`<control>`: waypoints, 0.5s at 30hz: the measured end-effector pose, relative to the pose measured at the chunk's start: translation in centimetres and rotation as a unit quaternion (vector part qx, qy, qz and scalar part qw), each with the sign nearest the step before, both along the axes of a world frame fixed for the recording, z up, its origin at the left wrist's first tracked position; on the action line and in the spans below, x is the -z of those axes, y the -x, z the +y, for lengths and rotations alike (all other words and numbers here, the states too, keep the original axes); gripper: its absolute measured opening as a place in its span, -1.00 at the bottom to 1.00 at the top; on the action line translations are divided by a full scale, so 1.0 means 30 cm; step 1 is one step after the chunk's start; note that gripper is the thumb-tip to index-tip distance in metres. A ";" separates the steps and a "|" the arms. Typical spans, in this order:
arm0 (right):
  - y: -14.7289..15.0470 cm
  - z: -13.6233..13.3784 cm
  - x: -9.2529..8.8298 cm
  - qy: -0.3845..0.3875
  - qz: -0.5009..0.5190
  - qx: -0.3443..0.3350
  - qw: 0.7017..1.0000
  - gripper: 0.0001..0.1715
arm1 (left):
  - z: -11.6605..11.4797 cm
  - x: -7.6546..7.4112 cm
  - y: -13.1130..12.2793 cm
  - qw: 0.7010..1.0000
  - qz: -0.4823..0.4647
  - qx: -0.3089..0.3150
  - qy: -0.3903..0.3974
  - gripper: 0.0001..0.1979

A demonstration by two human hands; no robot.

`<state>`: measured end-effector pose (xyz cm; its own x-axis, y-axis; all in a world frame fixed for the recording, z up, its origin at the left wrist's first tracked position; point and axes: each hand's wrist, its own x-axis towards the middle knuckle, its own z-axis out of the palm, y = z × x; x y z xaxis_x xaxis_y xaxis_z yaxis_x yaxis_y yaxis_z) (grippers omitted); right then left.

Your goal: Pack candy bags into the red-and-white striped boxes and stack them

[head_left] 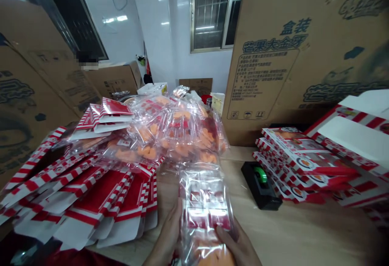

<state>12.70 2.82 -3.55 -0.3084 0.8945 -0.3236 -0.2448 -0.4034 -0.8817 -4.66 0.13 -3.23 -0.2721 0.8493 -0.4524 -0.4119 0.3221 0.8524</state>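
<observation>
Along the left side of the frame, flattened cardboard cartons [30, 91] lean upright with dark printed artwork on them, and a further brown carton [112, 80] stands behind them near the white wall [118, 39]. In the lower left, red-and-white striped flat boxes [91, 205] lie fanned out and overlapping on the pale wood surface [291, 229], with a smaller stack of red-and-white folded cards [103, 120] resting on top of their far end. Just beside these, toward the centre, a heap of clear plastic bags [173, 132] holding orange pieces spreads back toward the window [209, 14].

At bottom centre, the left hand [165, 237] is closed around the lower left edge of a clear plastic pack [205, 205], with its fingers pressed against the plastic. The right hand [238, 245] grasps the same pack from the lower right, so the pack stands tilted up between both hands, just in front of the heap. Orange contents show at its bottom end, and red-and-white shapes show through the film above them.

To the right, a black tape dispenser [261, 185] with a green roll sits on the surface, beside a stack of red-and-white printed boxes [304, 164]. A large printed carton [304, 55] fills the upper right.
</observation>
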 end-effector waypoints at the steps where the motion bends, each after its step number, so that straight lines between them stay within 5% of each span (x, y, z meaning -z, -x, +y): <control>1: -0.005 0.019 -0.016 -0.008 -0.010 -0.004 1.000 -0.38 | -0.003 0.025 0.014 0.999 0.047 0.014 -0.004 -0.40; 5: -0.028 0.092 0.002 -0.033 -0.070 -0.034 0.996 -0.40 | -0.036 0.170 0.064 0.949 0.315 0.019 -0.021 -0.36; 9: -0.024 0.074 0.122 -0.016 -0.095 -0.066 0.993 -0.33 | -0.081 0.302 0.060 0.944 0.329 -0.002 -0.012 -0.34; 12: -0.008 0.015 0.169 0.009 -0.048 -0.058 0.997 -0.36 | -0.095 0.323 0.047 0.970 0.241 -0.023 -0.030 -0.33; 15: -0.012 -0.012 0.136 0.028 0.007 -0.024 0.999 -0.43 | -0.095 0.260 0.068 0.979 0.199 -0.027 -0.030 -0.27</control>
